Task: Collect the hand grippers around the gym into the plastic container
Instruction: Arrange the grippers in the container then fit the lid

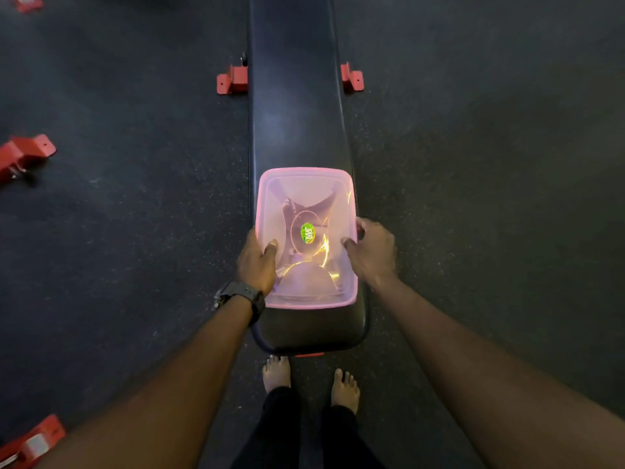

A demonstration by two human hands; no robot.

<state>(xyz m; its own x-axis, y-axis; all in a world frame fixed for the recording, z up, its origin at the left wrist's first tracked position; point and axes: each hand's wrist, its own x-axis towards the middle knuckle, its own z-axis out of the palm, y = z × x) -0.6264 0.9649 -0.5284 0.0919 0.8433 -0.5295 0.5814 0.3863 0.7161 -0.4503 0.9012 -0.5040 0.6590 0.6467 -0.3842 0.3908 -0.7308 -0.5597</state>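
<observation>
Head view. The pink container sits on the near end of a black bench, its long sides close to the bench's left and right edges and its translucent lid in place. The left hand grips the container's left edge, thumb on top of the lid; the right hand grips the right edge likewise, fingers curled over the rim.

Progress, as a judgement: with the lid on and dark curved shapes showing through it, at least some grippers appear already collected, so the task looks late or near its close. Whether any remain elsewhere in the gym cannot be told from this view.

Obscured: the lid's haze and yellow glare blur the contents, so their number and exact form are uncertain. A green sticker at lid centre is unreadable. The fingers under each rim are hidden. Red frame feet lie on the floor beside the bench.
</observation>
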